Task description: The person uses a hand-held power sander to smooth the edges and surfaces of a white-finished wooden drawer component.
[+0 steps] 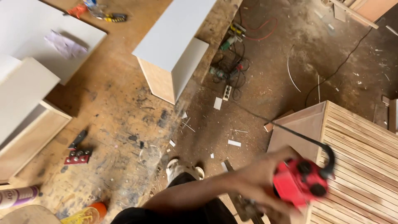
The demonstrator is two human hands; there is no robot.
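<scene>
Gripping a red power tool (301, 181) at the lower right of the frame, one hand (265, 182) is wrapped round its near side, fingers closed on the housing; it is blurred, and I cannot tell for sure which hand it is, though the arm reaches across from the lower middle, so I take it for the right. The other hand is out of sight. The tool sits at the near edge of a slatted wooden panel (365, 157), touching or just above it.

Its black cord (286, 130) arcs up off the top and runs away toward the upper left, across the dusty floor (269, 87). To my eye that cord is the weak point: it hangs close over the corner of the slatted piece and could snag there or be pulled under the tool. A one-handed hold on a moving tool at a panel's edge could also let it slip off.

Further out, a tangle of cables, a white power strip (226, 92) and a green tool (229, 39) lie on the floor at upper centre, near the person's feet (178, 168). On the worn workbench (116, 99) to the left stand a white cabinet box (172, 54) and white boards (29, 37); a red bit holder (77, 157) lies at lower left and an orange-capped bottle (89, 213) at the bottom. Offcuts litter the floor underfoot.
</scene>
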